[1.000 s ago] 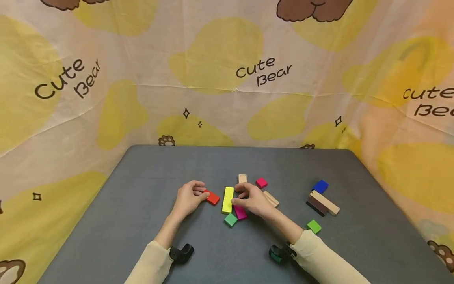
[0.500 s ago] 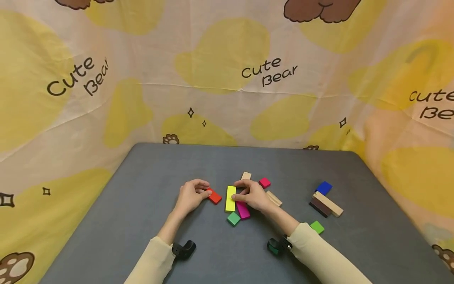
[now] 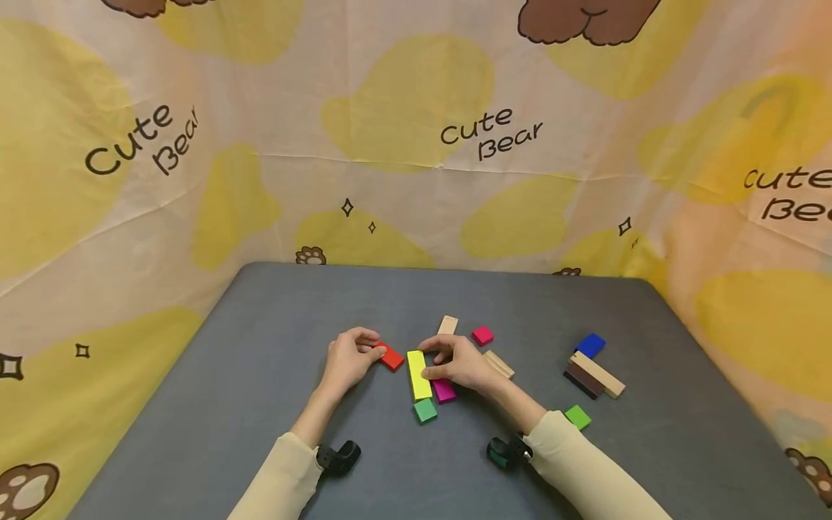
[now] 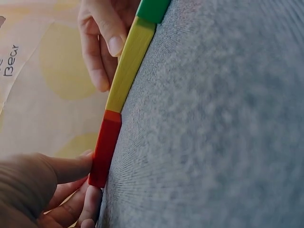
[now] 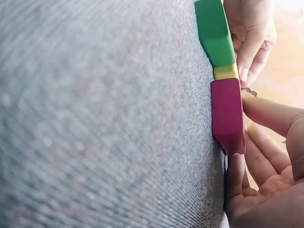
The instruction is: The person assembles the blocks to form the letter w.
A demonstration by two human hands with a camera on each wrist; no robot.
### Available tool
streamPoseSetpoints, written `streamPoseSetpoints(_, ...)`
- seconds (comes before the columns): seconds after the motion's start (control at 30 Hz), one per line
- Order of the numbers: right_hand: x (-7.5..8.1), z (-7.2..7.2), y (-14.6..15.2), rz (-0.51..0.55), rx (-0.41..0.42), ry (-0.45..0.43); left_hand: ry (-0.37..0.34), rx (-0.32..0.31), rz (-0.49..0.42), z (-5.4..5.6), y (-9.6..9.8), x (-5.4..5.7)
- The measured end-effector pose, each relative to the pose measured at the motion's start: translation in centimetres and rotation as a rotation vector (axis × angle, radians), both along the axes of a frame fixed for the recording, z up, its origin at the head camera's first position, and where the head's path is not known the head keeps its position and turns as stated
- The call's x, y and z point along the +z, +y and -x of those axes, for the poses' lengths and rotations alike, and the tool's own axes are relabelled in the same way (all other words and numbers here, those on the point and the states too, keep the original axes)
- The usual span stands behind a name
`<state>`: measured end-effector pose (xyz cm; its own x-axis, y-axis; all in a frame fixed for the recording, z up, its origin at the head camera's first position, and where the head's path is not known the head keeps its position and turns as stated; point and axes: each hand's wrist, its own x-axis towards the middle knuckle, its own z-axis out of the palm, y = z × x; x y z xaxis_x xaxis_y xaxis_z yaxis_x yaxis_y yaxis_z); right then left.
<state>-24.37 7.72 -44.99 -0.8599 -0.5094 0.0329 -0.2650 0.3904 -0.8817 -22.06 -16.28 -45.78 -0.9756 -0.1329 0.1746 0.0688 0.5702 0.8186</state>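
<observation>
My left hand pinches a small red block by its left end, the thumb and fingers about it in the left wrist view. To its right lies a longer yellow block flat on the table. My right hand holds the yellow block at its far right side, thumb on its right edge and index fingertip by its far corner. A teal green block sits against the yellow block's near end. Partly under my right hand lies a magenta block, close to the yellow block's right side.
Beyond my right hand are a plain wooden block, a pinkish-red block and another plain wooden piece. Farther right on the grey table lie a blue block, a long wooden block, a dark brown block and a light green block.
The yellow block has turned slightly and shifted left and nearer with my right hand, and its near end has met the teal block. The left hand stays on the red block.
</observation>
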Motion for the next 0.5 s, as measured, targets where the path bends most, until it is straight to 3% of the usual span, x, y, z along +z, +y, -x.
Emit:
streamPoseSetpoints(0.1,0.10,-0.13,-0.15,0.009,0.025,-0.013,0.011,0.022,0.012,-0.03,-0.03,0.10)
streamPoseSetpoints(0.3,0.16,-0.31,-0.15,0.008,0.059,-0.039,0.019,0.006,0.014,-0.02,-0.26,-0.05)
streamPoseSetpoints(0.5,-0.24,-0.22,0.51,-0.023,0.111,-0.007,0.035,-0.002,0.018,0.26,-0.23,-0.26)
